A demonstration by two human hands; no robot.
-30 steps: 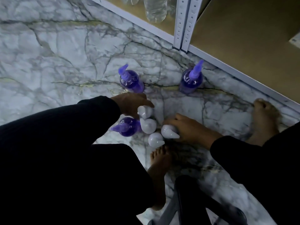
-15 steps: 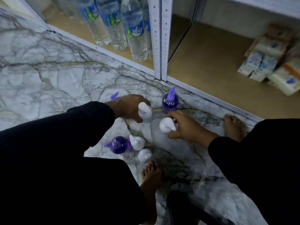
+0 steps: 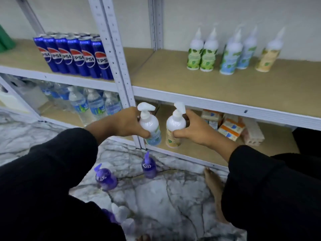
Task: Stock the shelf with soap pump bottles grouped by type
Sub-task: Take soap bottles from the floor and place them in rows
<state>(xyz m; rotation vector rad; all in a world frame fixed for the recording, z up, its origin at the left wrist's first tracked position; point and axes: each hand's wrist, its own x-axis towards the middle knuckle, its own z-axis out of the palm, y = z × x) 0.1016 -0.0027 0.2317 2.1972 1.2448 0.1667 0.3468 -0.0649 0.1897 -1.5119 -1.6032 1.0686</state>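
Observation:
My left hand (image 3: 124,123) grips a white pump bottle with a blue-green label (image 3: 150,126), held up in front of the shelf post. My right hand (image 3: 194,130) grips a white pump bottle with a yellow label (image 3: 174,127) beside it. On the middle shelf (image 3: 217,87) stand two green-label bottles (image 3: 202,53), two blue-label bottles (image 3: 238,51) and one yellow-label bottle (image 3: 269,54). Two purple pump bottles (image 3: 105,177) (image 3: 149,165) stand on the marble floor. More white pump tops (image 3: 121,213) and a purple bottle show near my knee, partly hidden.
Pepsi cans (image 3: 76,56) fill the left middle shelf, water bottles (image 3: 93,103) the shelf below. Tissue packs (image 3: 231,127) lie on the bottom right shelf. A white upright post (image 3: 119,80) divides the bays. My bare foot (image 3: 214,190) rests on the floor.
Both hands have lifted a white pump bottle each from the floor cluster up to shelf height. My view has tilted up from the floor to the shelves.

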